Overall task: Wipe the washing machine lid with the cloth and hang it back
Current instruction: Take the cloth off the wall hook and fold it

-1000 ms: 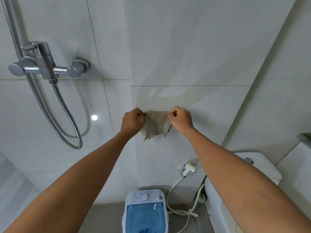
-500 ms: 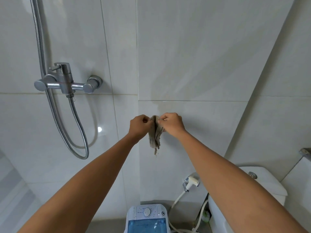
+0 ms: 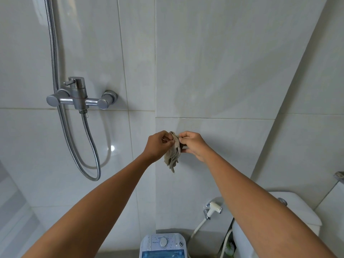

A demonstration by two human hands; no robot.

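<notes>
Bunched tighter now, cloth [image 3: 173, 153] hangs between both grips — left hand [image 3: 158, 146], right hand [image 3: 193, 145].

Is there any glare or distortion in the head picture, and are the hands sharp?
Head view: a small bright glare spot sits on the tile beside the shower hose; the wide lens bends the wall lines; left hand, right hand and cloth look reasonably sharp.

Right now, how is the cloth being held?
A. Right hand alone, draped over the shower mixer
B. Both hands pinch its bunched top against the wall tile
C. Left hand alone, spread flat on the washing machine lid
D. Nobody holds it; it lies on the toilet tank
B: the left hand and right hand both pinch the top of the bunched cloth, which dangles in front of the wall tile.
</notes>
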